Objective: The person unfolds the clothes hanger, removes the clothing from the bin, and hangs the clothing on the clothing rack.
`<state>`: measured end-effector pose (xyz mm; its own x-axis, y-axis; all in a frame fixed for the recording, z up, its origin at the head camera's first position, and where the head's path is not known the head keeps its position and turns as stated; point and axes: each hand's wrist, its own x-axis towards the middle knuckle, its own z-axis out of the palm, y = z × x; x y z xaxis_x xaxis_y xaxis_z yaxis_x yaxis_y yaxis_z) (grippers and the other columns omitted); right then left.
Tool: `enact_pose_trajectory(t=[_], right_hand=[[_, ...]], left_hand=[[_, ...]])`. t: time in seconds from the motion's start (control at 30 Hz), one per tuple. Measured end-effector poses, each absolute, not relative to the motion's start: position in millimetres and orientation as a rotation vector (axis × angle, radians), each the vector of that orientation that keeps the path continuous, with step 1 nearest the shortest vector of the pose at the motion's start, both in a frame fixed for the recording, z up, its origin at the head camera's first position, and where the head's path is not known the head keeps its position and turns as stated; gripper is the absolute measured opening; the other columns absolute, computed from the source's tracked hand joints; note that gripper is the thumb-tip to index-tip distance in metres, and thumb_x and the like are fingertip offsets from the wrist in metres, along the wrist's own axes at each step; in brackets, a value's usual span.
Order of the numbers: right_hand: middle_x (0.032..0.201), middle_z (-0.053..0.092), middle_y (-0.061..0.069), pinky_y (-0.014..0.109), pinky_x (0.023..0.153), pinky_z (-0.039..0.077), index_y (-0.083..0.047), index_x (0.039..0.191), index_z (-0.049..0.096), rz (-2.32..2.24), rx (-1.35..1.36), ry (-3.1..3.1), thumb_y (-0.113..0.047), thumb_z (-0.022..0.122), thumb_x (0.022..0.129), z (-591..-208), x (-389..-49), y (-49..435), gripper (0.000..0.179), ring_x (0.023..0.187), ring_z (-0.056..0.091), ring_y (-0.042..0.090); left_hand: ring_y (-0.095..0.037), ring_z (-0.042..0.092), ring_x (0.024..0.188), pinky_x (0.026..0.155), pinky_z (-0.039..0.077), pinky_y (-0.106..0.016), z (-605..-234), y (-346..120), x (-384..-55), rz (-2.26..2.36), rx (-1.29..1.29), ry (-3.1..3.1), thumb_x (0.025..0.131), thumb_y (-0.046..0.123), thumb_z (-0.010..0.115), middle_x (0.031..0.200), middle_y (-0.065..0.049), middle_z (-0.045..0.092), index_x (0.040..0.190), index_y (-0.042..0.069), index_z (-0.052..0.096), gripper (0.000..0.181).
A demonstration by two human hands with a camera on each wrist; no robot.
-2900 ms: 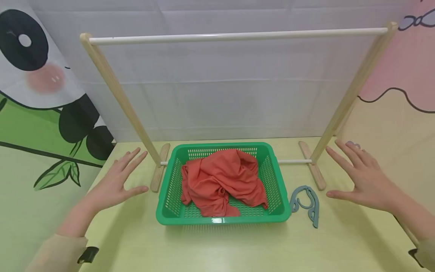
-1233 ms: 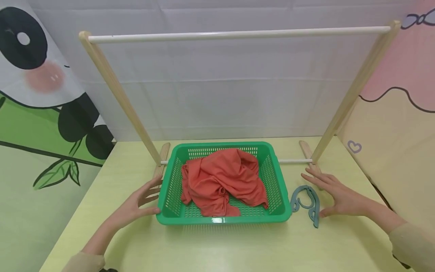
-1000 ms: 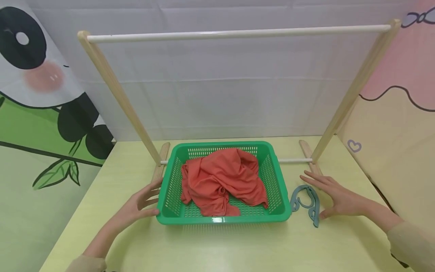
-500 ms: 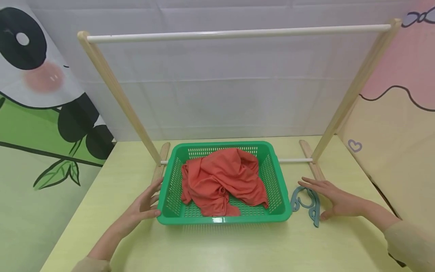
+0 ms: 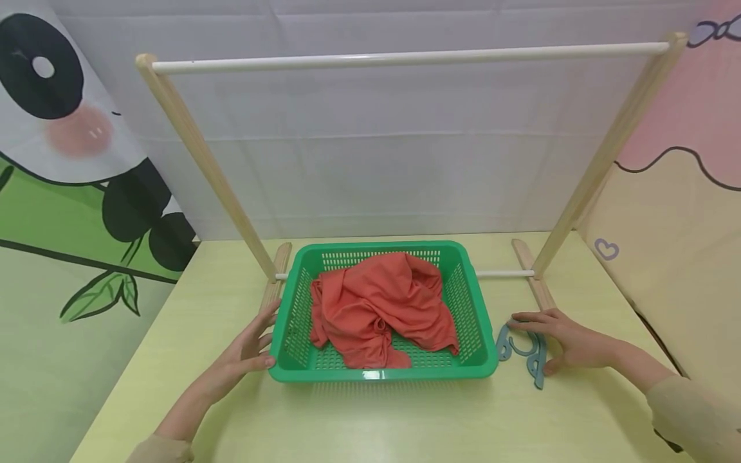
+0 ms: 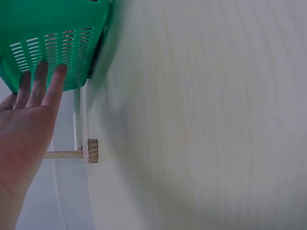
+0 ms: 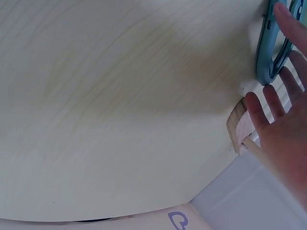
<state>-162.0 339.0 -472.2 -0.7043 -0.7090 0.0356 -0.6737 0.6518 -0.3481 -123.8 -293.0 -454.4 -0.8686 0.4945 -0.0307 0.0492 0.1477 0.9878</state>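
A green plastic basket (image 5: 382,375) stands on the table with a crumpled red cloth garment (image 5: 384,302) inside it. My left hand (image 5: 237,360) is at the basket's left side, thumb by the near corner. In the left wrist view its straight fingers (image 6: 56,84) lie along the slotted wall. A folded blue-grey clothes hanger (image 5: 538,370) lies right of the basket. My right hand (image 5: 581,344) reaches over it, fingers across its top and thumb by its right side. In the right wrist view the fingers are spread beside the hanger (image 7: 265,57); contact is hard to tell.
Behind the basket rises a rack with wooden uprights (image 5: 208,167) and a white top bar (image 5: 405,59). Its wooden feet (image 5: 543,296) and a low white rod (image 5: 503,274) rest on the pale table (image 5: 370,424). Printed cloth walls enclose the back and sides.
Both hands have come in from farther out and lowered, the left to the basket's side, the right over the hanger. Lately the right hand has moved slightly closer. Basket and garment stay put.
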Motion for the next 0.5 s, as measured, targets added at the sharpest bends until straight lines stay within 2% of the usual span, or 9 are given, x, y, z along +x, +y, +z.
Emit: enact_pose_trajectory(t=[0.1,0.2,0.3,0.5], right_hand=[[0.147,0.049,0.01,0.034,0.087,0.045,-0.021,0.145,0.05,-0.482,-1.177,2.793,-0.053,0.082,0.066,-475.1,-161.6,339.5,0.091,0.119,0.031,0.002],[0.145,0.051,0.009,0.035,0.087,0.046,-0.021,0.142,0.052,-0.476,-1.177,2.811,-0.059,0.078,0.066,-476.5,-160.3,338.9,0.089,0.119,0.034,0.005],[0.144,0.052,0.008,0.036,0.088,0.047,-0.021,0.14,0.055,-0.495,-1.176,2.82,-0.057,0.08,0.066,-474.9,-157.9,337.7,0.086,0.119,0.036,0.007],[0.146,0.052,0.007,0.037,0.088,0.048,-0.023,0.141,0.055,-0.48,-1.181,2.831,-0.049,0.084,0.067,-471.8,-156.4,336.3,0.084,0.12,0.039,0.009]], left_hand=[[0.014,0.042,0.13,0.101,0.044,-0.032,-454.6,-293.2,-124.1,1.769,0.528,2.083,0.094,0.013,0.058,0.159,-0.007,0.019,0.161,0.022,0.005,0.086],[0.012,0.043,0.131,0.099,0.046,-0.027,-455.3,-294.0,-124.5,1.789,0.541,2.056,0.094,0.012,0.058,0.155,0.004,0.024,0.161,0.022,0.004,0.086],[0.011,0.043,0.131,0.097,0.047,-0.023,-456.1,-294.6,-125.0,1.808,0.554,2.031,0.094,0.011,0.058,0.152,0.009,0.028,0.161,0.021,0.003,0.087],[0.011,0.043,0.131,0.097,0.046,-0.022,-456.9,-295.0,-124.6,1.806,0.55,2.037,0.095,0.011,0.058,0.15,0.012,0.029,0.161,0.021,0.003,0.087]])
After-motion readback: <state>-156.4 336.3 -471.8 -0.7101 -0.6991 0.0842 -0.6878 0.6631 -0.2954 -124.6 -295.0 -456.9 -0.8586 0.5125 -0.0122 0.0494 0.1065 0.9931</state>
